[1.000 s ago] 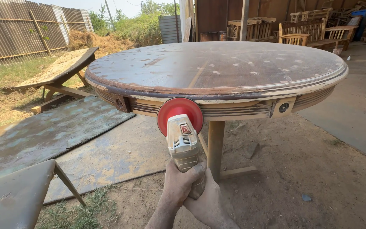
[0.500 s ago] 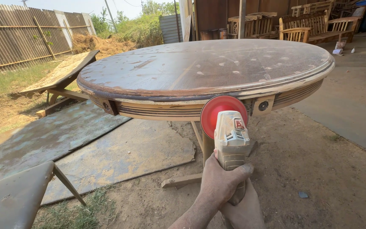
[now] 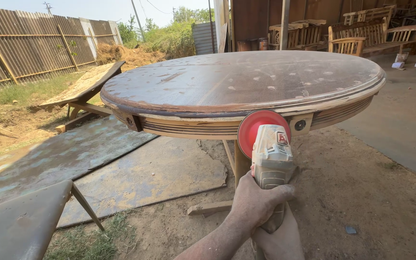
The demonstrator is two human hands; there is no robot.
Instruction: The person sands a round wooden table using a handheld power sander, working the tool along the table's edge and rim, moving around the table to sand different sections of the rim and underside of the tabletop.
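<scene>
Red sanding disc (image 3: 261,129) touches the round table's (image 3: 227,82) rim; both hands' (image 3: 261,207) grip holds the grinder (image 3: 271,156).

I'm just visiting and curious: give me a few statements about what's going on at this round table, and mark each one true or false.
1. Both hands grip the sander. True: the left hand wraps the body, the right hand sits lower on the handle.
2. The red disc rests flat on the tabletop. False: it is against the rim of the table, below the top.
3. The tabletop is freshly polished and spotless. False: it is worn, with pale spots and scuffs.
4. Wooden chairs stand in the background. True.
5. The table stands on a tiled floor. False: it stands on bare dirt.
</scene>
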